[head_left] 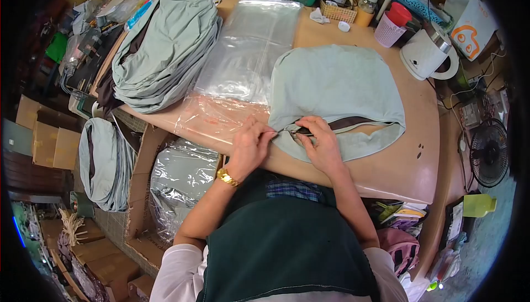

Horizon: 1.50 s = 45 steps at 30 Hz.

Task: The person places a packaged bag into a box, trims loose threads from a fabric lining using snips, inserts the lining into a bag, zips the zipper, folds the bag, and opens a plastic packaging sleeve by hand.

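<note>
A pale grey-green fabric cover (337, 81) lies on the tan table in front of me. Along its near side runs a slit-like opening that shows dark brown cloth inside. My left hand (252, 143) wears a gold watch and pinches the cover's near left edge. Close beside it, my right hand (318, 143) is closed around a small dark metal tool (293, 132), which looks like thread snips, at the left end of the opening. The fingers partly hide this tool.
A stack of similar covers (165, 48) lies at the table's back left, beside clear plastic bags (243, 54). A white kettle (428, 51) and pink basket (390, 29) stand back right. Below left, a cardboard box (144, 175) holds plastic-wrapped goods. A black fan (489, 150) is at right.
</note>
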Each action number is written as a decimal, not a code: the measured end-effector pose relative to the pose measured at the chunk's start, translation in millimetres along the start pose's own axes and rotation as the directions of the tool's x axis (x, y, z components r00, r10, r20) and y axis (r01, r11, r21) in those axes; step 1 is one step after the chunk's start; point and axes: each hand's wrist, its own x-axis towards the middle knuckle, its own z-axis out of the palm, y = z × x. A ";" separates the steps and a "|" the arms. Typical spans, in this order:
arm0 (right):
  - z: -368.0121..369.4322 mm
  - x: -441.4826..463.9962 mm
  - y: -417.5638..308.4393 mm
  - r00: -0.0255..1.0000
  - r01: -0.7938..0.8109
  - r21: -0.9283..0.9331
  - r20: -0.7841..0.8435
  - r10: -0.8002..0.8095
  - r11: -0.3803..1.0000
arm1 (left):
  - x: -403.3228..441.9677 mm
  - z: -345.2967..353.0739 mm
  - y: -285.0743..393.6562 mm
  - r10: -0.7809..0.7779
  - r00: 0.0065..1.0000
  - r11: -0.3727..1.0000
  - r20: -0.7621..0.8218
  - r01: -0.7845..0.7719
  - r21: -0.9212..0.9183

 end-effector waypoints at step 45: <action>-45.4 -57.4 -17.7 0.999 -0.009 -0.307 -0.039 -0.003 0.952 | -100.9 -145.9 -93.7 -0.626 0.764 0.606 -0.158 0.604 0.518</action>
